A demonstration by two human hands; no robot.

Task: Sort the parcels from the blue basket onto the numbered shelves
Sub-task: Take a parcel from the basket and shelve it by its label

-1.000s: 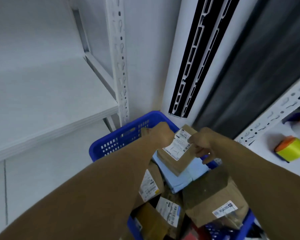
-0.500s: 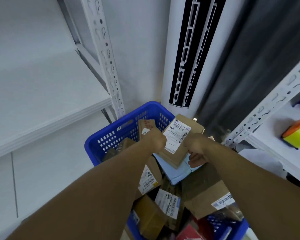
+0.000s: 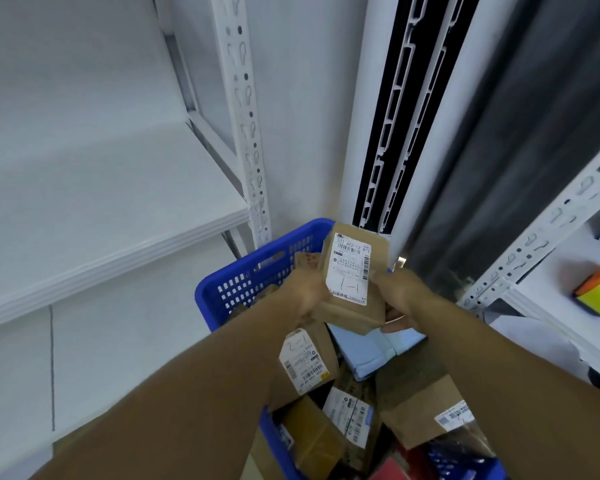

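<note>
Loose brown cardboard parcels (image 3: pixel 309 368) with white labels fill the near part of the blue plastic basket (image 3: pixel 257 275), beside a pale blue padded envelope (image 3: pixel 368 351). Above them the left hand (image 3: pixel 307 296) and right hand (image 3: pixel 400 294) pinch the near half of a small brown cardboard parcel with a white label (image 3: pixel 352 278) by its two long edges, fingers curled beneath; the rest juts beyond the grip. It hangs over the basket's far rim, label up, long axis running away from the person. Half a second ago it leaned right; now it sits straighter. Further left lies the white shelf board (image 3: pixel 101 209).
</note>
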